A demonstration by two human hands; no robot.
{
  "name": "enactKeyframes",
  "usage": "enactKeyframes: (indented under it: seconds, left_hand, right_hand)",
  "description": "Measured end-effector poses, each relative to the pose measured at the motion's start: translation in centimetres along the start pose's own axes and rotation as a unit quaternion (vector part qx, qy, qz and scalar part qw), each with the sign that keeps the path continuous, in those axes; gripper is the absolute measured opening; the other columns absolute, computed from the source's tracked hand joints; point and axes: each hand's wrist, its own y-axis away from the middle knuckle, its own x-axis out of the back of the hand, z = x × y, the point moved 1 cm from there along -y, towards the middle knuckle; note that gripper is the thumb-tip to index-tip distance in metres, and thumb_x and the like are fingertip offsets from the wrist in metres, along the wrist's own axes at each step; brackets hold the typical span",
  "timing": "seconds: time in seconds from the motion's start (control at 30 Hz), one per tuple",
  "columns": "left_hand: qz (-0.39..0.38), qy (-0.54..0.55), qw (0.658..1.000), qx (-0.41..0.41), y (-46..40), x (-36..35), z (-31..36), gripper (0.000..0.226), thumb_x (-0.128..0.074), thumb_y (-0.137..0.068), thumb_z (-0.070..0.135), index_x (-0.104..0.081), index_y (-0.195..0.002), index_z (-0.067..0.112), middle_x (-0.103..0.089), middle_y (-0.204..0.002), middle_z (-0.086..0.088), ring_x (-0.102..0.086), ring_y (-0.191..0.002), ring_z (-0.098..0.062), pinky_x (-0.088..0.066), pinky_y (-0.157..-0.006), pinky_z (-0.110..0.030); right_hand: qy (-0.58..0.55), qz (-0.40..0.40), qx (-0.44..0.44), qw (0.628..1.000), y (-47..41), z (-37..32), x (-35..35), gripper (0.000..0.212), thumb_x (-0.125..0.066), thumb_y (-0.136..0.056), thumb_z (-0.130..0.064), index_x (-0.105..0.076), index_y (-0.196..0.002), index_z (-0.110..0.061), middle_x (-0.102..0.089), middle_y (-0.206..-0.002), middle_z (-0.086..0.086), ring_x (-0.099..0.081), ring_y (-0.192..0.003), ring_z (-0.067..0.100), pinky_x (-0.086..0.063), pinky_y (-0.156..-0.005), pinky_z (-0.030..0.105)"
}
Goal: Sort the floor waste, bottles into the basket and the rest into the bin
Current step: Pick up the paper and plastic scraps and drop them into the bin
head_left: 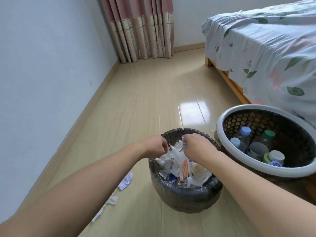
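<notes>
Both hands are over the bin [184, 194], which stands on the wooden floor [136, 108] and is lined with a dark plastic bag. The left hand [153, 146] hangs at the bin's left rim with fingers curled downward, their tips touching the crumpled white paper [172, 154] on top of the heap; whether it actually grips the paper cannot be told. The right hand [195, 146] is over the far side of the bin, fingers curled round a small crumpled white scrap [183, 140].

The bin is filled near its rim with paper and printed wrappers. Just beside it, to the right, stands the basket [256, 165], white-rimmed with a perforated dark wall, holding several capped bottles [242, 135].

On the floor left of the bin lie a blue-and-white wrapper [125, 181] and pale torn paper scraps [109, 202].

A bed [265, 48] with a leaf-print sheet stands to the right; a pink curtain [136, 28] hangs in the far corner.
</notes>
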Motion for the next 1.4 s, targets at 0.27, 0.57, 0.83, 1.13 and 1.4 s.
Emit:
enactKeyframes:
  seconds: [0.27, 0.57, 0.83, 1.13, 1.4]
  left_hand:
    - [0.054, 0.002, 0.997, 0.061, 4.6, 2.0, -14.2, 0.035, -0.039, -0.085, 0.002, -0.066, -0.100, 0.020, -0.066, -0.111, -0.001, -0.061, -0.097, -0.019, -0.048, -0.079, -0.026]
    - [-0.042, -0.006, 0.989, 0.145, 8.3, -8.5, -30.0, 0.017, -0.046, -0.085, 0.013, -0.062, -0.090, 0.014, -0.065, -0.106, -0.010, -0.055, -0.083, -0.022, -0.038, -0.062, -0.026]
    - [0.009, -0.031, 0.984, 0.173, 9.0, -19.3, -34.8, 0.046, -0.056, -0.081, 0.049, -0.047, -0.117, 0.023, -0.051, -0.119, 0.005, -0.059, -0.099, -0.023, -0.041, -0.067, -0.031]
    - [0.126, 0.061, 0.976, 0.168, 8.2, -20.0, -37.2, 0.022, -0.042, -0.095, 0.029, -0.059, -0.106, 0.021, -0.058, -0.108, 0.001, -0.058, -0.101, -0.024, -0.045, -0.073, -0.033]
    - [0.160, 0.233, 0.936, 0.209, 9.9, -16.4, -38.6, 0.032, -0.057, -0.092, 0.027, -0.054, -0.064, 0.013, -0.046, -0.058, 0.001, -0.044, -0.058, -0.019, -0.032, -0.056, -0.032]
  right_hand:
    - [-0.051, -0.004, 0.107, 0.993, -1.2, -12.7, -4.8, 0.037, -0.045, -0.091, -0.015, -0.056, -0.126, -0.015, -0.056, -0.122, 0.002, -0.053, -0.112, 0.022, -0.045, -0.093, 0.032]
    - [-0.051, -0.198, 0.035, 0.978, -2.6, -20.8, -18.0, 0.035, -0.043, -0.089, -0.013, -0.056, -0.121, -0.009, -0.058, -0.120, 0.004, -0.057, -0.106, 0.023, -0.048, -0.084, 0.033]
    - [-0.072, -0.280, -0.106, 0.951, -3.9, -21.3, -29.0, 0.030, -0.051, -0.090, -0.030, -0.033, -0.069, -0.019, -0.038, -0.067, -0.005, -0.037, -0.053, 0.012, -0.026, -0.047, 0.025]
    - [-0.080, -0.233, -0.128, 0.961, -5.0, -21.5, -32.6, 0.011, -0.041, -0.091, -0.012, -0.044, -0.080, -0.013, -0.051, -0.085, 0.004, -0.048, -0.076, 0.024, -0.034, -0.059, 0.028]
    - [-0.087, -0.173, -0.055, 0.979, -5.5, -22.4, -27.0, 0.028, -0.033, -0.094, -0.016, -0.033, -0.067, -0.017, -0.042, -0.067, -0.003, -0.036, -0.055, 0.015, -0.027, -0.049, 0.028]
